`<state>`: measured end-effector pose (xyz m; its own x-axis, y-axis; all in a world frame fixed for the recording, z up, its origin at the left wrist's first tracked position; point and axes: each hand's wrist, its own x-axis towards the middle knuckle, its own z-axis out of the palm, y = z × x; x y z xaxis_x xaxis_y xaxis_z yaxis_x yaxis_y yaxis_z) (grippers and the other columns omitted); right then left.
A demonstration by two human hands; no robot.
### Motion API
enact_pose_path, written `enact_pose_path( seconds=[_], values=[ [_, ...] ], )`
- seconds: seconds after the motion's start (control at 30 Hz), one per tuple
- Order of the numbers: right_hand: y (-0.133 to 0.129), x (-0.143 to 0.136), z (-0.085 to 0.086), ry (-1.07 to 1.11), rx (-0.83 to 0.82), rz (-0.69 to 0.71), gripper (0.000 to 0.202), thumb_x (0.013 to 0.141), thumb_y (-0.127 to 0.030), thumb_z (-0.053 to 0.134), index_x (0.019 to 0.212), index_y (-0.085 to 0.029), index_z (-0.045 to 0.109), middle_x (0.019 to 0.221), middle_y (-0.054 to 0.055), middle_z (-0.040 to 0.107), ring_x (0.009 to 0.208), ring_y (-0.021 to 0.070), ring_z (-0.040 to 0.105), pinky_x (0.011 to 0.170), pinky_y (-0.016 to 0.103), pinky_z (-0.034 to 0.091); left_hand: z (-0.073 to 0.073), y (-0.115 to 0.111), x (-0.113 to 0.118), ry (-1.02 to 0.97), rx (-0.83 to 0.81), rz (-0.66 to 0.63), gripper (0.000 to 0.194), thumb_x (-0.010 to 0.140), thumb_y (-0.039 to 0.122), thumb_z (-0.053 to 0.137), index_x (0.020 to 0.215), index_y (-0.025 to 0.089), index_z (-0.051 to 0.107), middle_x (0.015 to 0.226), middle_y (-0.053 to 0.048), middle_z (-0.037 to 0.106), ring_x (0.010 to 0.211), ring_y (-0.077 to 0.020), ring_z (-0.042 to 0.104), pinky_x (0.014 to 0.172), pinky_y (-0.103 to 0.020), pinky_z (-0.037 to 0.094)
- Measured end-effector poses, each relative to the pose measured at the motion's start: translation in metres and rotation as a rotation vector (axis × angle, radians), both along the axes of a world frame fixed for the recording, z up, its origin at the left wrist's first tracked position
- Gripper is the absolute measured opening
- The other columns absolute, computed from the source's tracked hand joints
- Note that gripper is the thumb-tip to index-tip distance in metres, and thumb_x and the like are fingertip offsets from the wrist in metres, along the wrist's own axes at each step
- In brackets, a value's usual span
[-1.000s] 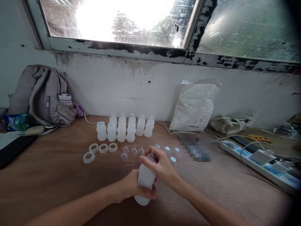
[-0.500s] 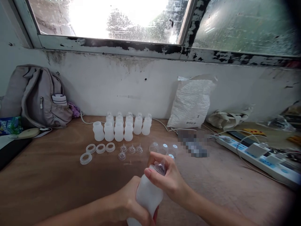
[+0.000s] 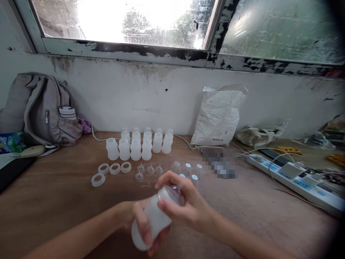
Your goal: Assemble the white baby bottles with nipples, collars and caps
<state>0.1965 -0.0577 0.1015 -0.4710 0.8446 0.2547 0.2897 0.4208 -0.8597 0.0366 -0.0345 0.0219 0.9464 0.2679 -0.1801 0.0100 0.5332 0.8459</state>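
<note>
White bottle [image 3: 158,216] leaned, left hand [image 3: 141,220] fingers clamped round its body, right hand [image 3: 190,205] fingers round its top, while table [image 3: 61,198] spread leftward and caps [image 3: 198,171] stood just beyond it.

The right hand [image 3: 192,207] partly hid the bottle [image 3: 157,216]; pixelation masked an item [image 3: 219,164]; the top edge cropped the window [image 3: 161,23].

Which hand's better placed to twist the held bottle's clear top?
Probably the right hand: its fingers curl around the clear top, while the left hand grips the tilted bottle lower down, so it suits steadying better.
</note>
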Motion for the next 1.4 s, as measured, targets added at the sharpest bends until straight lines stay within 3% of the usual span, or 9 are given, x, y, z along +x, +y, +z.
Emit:
enact_pose_path(
  seconds=[0.13, 0.23, 0.37, 0.53, 0.7, 0.8, 0.93, 1.2, 1.4],
  values=[
    [0.027, 0.01, -0.002, -0.237, 0.044, -0.121, 0.026, 0.077, -0.042, 0.051, 0.079, -0.017, 0.059, 0.068, 0.001, 0.057, 0.057, 0.0091, 0.046, 0.048, 0.019, 0.033, 0.012, 0.018, 0.0, 0.152, 0.357, 0.286, 0.012, 0.05, 0.012, 0.064, 0.059, 0.014, 0.056, 0.055, 0.004, 0.058, 0.052, -0.0119, 0.052, 0.048, -0.022, 0.038],
    [0.044, 0.023, -0.009, -0.368, 0.005, -0.148, 0.038, 0.078, -0.05, 0.046, 0.069, -0.015, 0.059, 0.052, -0.001, 0.052, 0.046, 0.0083, 0.043, 0.042, 0.019, 0.03, 0.007, 0.022, 0.004, 0.223, 0.418, 0.395, 0.014, 0.051, 0.013, 0.064, 0.061, 0.013, 0.055, 0.053, 0.003, 0.056, 0.05, -0.0117, 0.05, 0.046, -0.022, 0.036],
    [0.053, 0.038, -0.007, -0.378, -0.172, 0.008, 0.037, 0.077, -0.048, 0.049, 0.078, -0.014, 0.061, 0.051, -0.002, 0.051, 0.04, 0.0072, 0.045, 0.036, 0.018, 0.03, 0.004, 0.021, 0.006, 0.254, 0.4, 0.371, 0.018, 0.051, 0.015, 0.066, 0.063, 0.014, 0.053, 0.053, 0.003, 0.053, 0.048, -0.0106, 0.048, 0.044, -0.021, 0.036],
    [0.053, 0.046, 0.007, -0.333, -0.223, 0.221, 0.039, 0.073, -0.042, 0.058, 0.105, -0.019, 0.055, 0.071, 0.0, 0.057, 0.056, 0.0084, 0.052, 0.042, 0.015, 0.04, 0.006, 0.022, 0.003, 0.296, 0.343, 0.322, 0.021, 0.051, 0.016, 0.067, 0.065, 0.014, 0.053, 0.055, 0.002, 0.055, 0.049, -0.0113, 0.051, 0.046, -0.022, 0.039],
    [0.056, 0.048, -0.001, -0.29, -0.25, 0.046, 0.033, 0.08, -0.046, 0.046, 0.09, -0.016, 0.054, 0.059, -0.002, 0.053, 0.043, 0.0073, 0.048, 0.034, 0.016, 0.034, 0.005, 0.025, 0.003, 0.307, 0.32, 0.309, 0.022, 0.051, 0.017, 0.068, 0.067, 0.014, 0.053, 0.057, 0.003, 0.055, 0.048, -0.0106, 0.052, 0.046, -0.022, 0.04],
    [0.06, 0.05, -0.002, -0.234, -0.226, 0.08, 0.028, 0.079, -0.042, 0.05, 0.079, -0.014, 0.054, 0.057, -0.002, 0.053, 0.046, 0.0081, 0.051, 0.043, 0.019, 0.041, 0.004, 0.025, 0.004, 0.315, 0.312, 0.312, 0.025, 0.051, 0.018, 0.069, 0.069, 0.014, 0.053, 0.057, 0.003, 0.056, 0.047, -0.0107, 0.052, 0.045, -0.022, 0.041],
    [0.063, 0.054, 0.005, -0.22, -0.193, 0.13, 0.022, 0.076, -0.036, 0.055, 0.083, -0.015, 0.055, 0.07, 0.002, 0.058, 0.059, 0.0111, 0.057, 0.057, 0.023, 0.045, 0.003, 0.025, 0.003, 0.312, 0.307, 0.312, 0.025, 0.052, 0.018, 0.069, 0.07, 0.014, 0.053, 0.058, 0.003, 0.056, 0.048, -0.0108, 0.053, 0.045, -0.022, 0.042],
    [0.067, 0.062, 0.0, -0.341, -0.183, 0.004, 0.031, 0.075, -0.045, 0.053, 0.073, -0.015, 0.056, 0.059, 0.001, 0.057, 0.051, 0.0115, 0.055, 0.047, 0.022, 0.042, 0.003, 0.025, 0.003, 0.309, 0.314, 0.308, 0.024, 0.052, 0.018, 0.069, 0.069, 0.014, 0.053, 0.058, 0.002, 0.056, 0.047, -0.0103, 0.052, 0.045, -0.021, 0.042],
    [0.071, 0.064, -0.002, -0.275, -0.213, 0.005, 0.033, 0.073, -0.047, 0.055, 0.073, -0.014, 0.055, 0.06, 0.001, 0.057, 0.053, 0.0107, 0.054, 0.048, 0.022, 0.043, 0.003, 0.025, 0.003, 0.31, 0.31, 0.314, 0.024, 0.053, 0.018, 0.069, 0.07, 0.014, 0.053, 0.06, 0.002, 0.057, 0.048, -0.0107, 0.053, 0.044, -0.021, 0.041]
  ],
)
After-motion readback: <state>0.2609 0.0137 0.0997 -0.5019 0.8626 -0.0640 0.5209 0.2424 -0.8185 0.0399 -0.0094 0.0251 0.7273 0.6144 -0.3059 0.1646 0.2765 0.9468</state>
